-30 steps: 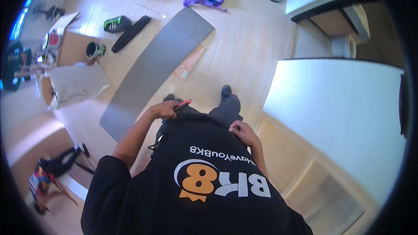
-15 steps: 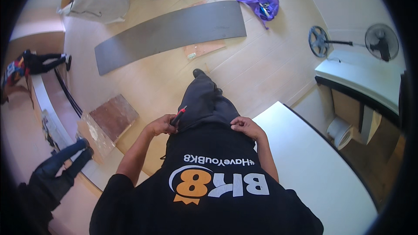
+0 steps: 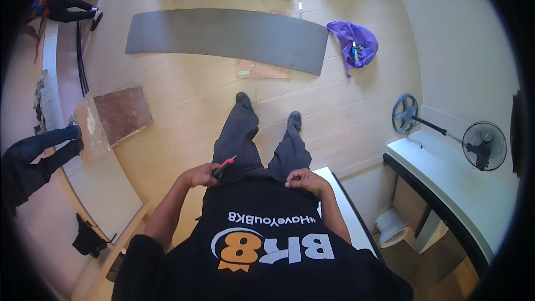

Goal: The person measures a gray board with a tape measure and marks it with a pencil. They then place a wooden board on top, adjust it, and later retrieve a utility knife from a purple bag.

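Note:
My left hand (image 3: 202,175) is closed around a slim red-and-black hand tool (image 3: 224,166) at my left hip. The tool's pale tip points up and to the right, and its exact kind is too small to tell. At the right front of my waist, my right hand (image 3: 304,180) has its fingers pinched together by the hem of my black shirt (image 3: 251,200). Whatever lies between those fingertips, if anything, is hidden. Dark trousers (image 3: 238,136) show below both hands, with my feet apart on the tiled floor.
Ahead lies a long grey panel (image 3: 223,39), partly over a thin brown board (image 3: 264,70). A purple bag (image 3: 356,44) sits beside it. A fan (image 3: 484,146) and a white counter (image 3: 440,181) stand right. Brown board (image 3: 122,114) and a person's legs (image 3: 47,156) are left.
My view has turned, so the grey panel, purple bag and fan sit differently in it. My feet have come apart. Both hands stay at my waist, the left still holding the tool.

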Demonstrator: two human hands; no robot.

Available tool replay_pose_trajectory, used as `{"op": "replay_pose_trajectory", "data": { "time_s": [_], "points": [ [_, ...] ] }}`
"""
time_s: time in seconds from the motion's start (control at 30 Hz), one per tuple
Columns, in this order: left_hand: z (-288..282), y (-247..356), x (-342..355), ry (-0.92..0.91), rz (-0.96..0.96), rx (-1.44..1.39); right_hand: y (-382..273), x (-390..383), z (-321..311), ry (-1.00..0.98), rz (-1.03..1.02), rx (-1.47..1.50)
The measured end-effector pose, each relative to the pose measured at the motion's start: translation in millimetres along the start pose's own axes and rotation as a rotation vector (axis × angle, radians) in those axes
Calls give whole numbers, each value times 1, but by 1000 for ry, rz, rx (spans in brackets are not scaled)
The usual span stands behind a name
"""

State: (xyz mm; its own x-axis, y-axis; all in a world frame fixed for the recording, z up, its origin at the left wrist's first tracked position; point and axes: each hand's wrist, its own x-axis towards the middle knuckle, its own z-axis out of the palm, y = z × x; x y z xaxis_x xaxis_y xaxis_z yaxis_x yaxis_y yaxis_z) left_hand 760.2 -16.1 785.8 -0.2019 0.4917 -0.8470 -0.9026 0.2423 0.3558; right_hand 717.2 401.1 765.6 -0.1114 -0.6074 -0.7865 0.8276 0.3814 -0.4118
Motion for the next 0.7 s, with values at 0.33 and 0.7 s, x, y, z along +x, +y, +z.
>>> {"op": "replay_pose_trajectory", "data": {
  "time_s": [0.33,0.7],
  "points": [
    [80,-43,64,-115,72,-164,-14,-58,-75,-12,227,-113],
    [-27,-26,197,177,224,-506,-81,48,-153,-164,426,-142]
  ]
}}
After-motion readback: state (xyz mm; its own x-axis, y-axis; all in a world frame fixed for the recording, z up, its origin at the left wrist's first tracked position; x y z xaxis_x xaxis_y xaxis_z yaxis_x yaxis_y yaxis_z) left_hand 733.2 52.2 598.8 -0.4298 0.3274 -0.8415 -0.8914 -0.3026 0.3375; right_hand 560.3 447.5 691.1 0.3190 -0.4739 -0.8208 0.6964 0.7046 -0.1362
